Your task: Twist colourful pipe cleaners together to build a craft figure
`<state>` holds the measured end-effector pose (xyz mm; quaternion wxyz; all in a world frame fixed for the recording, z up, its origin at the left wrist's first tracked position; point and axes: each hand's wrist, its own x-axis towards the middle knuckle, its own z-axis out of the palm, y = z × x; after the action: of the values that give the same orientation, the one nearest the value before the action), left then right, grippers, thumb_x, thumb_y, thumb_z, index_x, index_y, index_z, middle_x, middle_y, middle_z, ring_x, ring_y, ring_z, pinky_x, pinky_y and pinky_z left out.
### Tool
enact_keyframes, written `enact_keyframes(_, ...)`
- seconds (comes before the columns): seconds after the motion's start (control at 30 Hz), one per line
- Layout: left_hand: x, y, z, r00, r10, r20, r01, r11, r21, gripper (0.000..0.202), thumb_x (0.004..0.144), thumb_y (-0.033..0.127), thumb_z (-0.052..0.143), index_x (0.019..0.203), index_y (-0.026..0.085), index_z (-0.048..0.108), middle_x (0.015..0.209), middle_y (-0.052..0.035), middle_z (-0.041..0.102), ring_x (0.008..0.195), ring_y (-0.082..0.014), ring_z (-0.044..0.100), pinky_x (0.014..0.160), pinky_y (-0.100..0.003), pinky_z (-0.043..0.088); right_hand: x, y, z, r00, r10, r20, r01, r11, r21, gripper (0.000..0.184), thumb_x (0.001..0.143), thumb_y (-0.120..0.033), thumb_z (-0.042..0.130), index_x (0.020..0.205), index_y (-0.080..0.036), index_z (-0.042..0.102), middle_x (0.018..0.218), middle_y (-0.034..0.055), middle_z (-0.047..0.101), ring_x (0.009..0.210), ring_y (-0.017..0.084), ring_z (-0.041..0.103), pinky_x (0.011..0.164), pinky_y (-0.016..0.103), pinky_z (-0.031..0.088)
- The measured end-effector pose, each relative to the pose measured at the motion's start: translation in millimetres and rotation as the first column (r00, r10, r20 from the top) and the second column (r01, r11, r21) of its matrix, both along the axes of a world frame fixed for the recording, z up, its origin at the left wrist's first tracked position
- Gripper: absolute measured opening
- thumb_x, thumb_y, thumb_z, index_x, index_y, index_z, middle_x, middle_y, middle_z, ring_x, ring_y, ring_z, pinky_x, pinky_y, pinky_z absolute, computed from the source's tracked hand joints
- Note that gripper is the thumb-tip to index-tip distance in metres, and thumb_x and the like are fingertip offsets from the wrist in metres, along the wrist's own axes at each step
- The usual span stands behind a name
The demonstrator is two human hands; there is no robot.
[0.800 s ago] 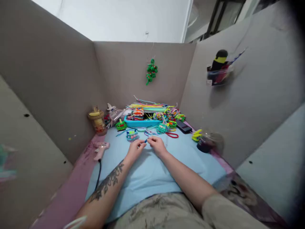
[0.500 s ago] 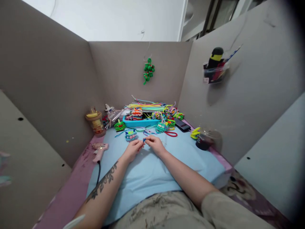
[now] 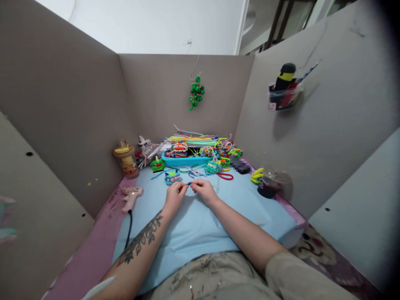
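Between my two hands is a small blue piece (image 3: 189,183), pinched by the fingertips from both sides; its exact kind is too small to make out. My left hand (image 3: 175,196) is closed on its left end. From the right, my right hand (image 3: 203,192) has thumb and forefinger closed on the other end, the remaining fingers curled. Just beyond my left hand sits a light-blue fuzzy figure (image 3: 172,178) with pointed ears. Both hands are over the light-blue cloth (image 3: 200,233).
A blue tray (image 3: 187,161) holds colourful fuzzy figures, with pipe cleaners (image 3: 196,139) behind. A pink glue gun (image 3: 131,199) lies left, a lidded cup (image 3: 126,160) behind it. Right are a dark phone (image 3: 240,165) and a dark container (image 3: 269,188). Grey panels (image 3: 184,75) enclose the table.
My left hand has turned a little, and its fingertips sit slightly further from the right ones, showing more of the blue piece. The view has shifted slightly.
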<state>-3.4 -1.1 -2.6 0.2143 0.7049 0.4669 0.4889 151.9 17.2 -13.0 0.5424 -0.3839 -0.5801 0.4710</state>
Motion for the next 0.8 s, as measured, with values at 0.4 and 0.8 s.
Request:
enact_keyframes(0.4, 4.3, -4.1, -4.1, 0.990, -0.014, -0.140, 0.025, 0.997, 0.076, 0.016, 0.081, 0.029, 0.055, 0.077, 0.019, 0.067, 0.076, -0.0062, 0.062, 0.074, -0.0175, 0.054, 0.074, -0.029, 0.040, -0.4, 5.1, -9.9, 0.999, -0.036, 0.001, 0.036, 0.999, -0.024, 0.025, 0.070, -0.040, 0.062, 0.063, -0.016, 0.061, 0.048, -0.0045, 0.047, 0.046, 0.010, 0.040, 0.048, 0.023, 0.030)
enact_keyframes(0.8, -2.8, 7.1, -4.2, 0.982, -0.169, 0.087, 0.184, 0.959, -0.213, 0.036, 0.078, 0.047, 0.054, 0.075, 0.012, 0.065, 0.054, 0.0013, 0.057, 0.045, -0.0088, 0.044, 0.045, -0.020, 0.033, 0.4, 1.8, 0.3, 0.999, -0.029, -0.017, 0.029, 1.000, 0.007, 0.023, 0.066, -0.033, 0.065, 0.080, -0.017, 0.072, 0.063, 0.0000, 0.061, 0.054, 0.012, 0.049, 0.054, 0.025, 0.039)
